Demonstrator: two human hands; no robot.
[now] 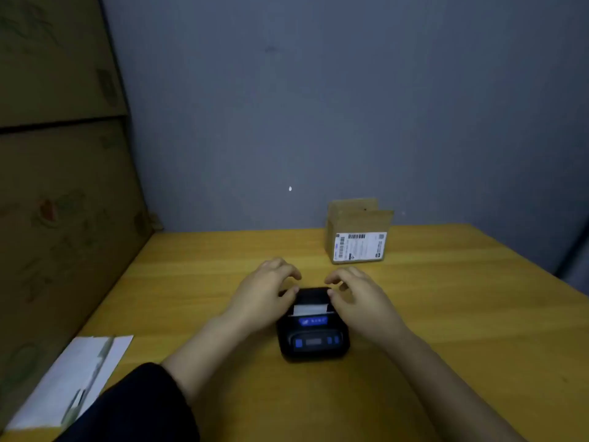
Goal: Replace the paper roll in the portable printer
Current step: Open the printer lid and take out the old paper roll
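Near the table's [446,314] front middle sits the printer [314,333], black with blue keys, its control end toward the person and its paper bay at the far end. A white strip of paper [309,309] shows across the bay mouth. Left hand [266,290] and right hand [357,293] flank the far end, fingers curled loosely, thumbs resting at or just over the lid's [314,295] two corners; neither hand grips anything, and whether the thumbs actually press the lid cannot be told through the blur. Lid state unclear too: it reads as either just seated or about to be lifted. Judgement: the step in hand is working the bay cover, either opening it to reach the roll or closing it over paper already fed. Next move calls for even pressure from both thumbs so the cover moves square, with the paper tail kept straight through the slot and not pinched crooked. Around: a small carton [358,234] with a shipping label stands well behind, near the wall, possibly the source of spare rolls, contents not visible. White sheets [73,381] lie at the left front edge, well apart from the printer. Large boxes [60,186] stack at the left. Nothing blocks the hands; dim light is the main hindrance.
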